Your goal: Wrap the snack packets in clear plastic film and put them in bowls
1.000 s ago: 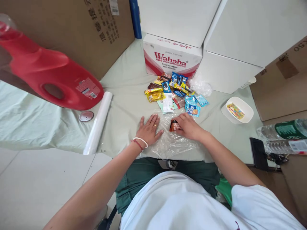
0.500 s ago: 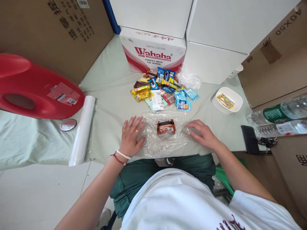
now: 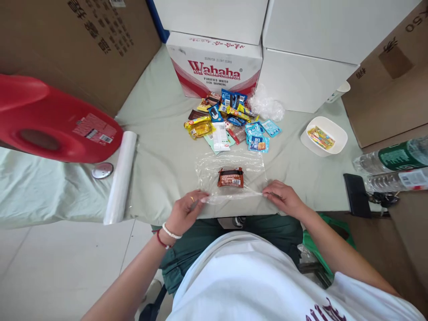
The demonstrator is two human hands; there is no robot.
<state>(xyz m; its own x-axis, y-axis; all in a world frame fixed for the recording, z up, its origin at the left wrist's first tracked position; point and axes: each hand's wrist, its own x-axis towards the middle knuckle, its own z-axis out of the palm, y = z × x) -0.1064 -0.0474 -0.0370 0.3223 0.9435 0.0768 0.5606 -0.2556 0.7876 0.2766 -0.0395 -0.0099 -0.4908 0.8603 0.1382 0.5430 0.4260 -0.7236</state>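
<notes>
A sheet of clear plastic wrap [image 3: 230,162] lies on the pale green cloth in front of me, with a brown snack packet [image 3: 230,177] on its middle. My left hand [image 3: 185,212] pinches the near left edge of the wrap. My right hand [image 3: 282,197] pinches the near right edge. The near edge is lifted and stretched between them. Beyond the wrap lies a pile of several small snack packets [image 3: 230,122].
A roll of plastic wrap [image 3: 120,177] and a red jug [image 3: 50,120] lie at the left, with a small round lid [image 3: 102,170]. A Wahaha carton [image 3: 214,64] and white boxes stand behind. A white bowl [image 3: 323,137], water bottles [image 3: 394,158] and a phone [image 3: 357,195] are at the right.
Both hands slid from lying flat on the wrap back to its near edge and pinched it. My right hand had earlier let go of the brown packet on the wrap.
</notes>
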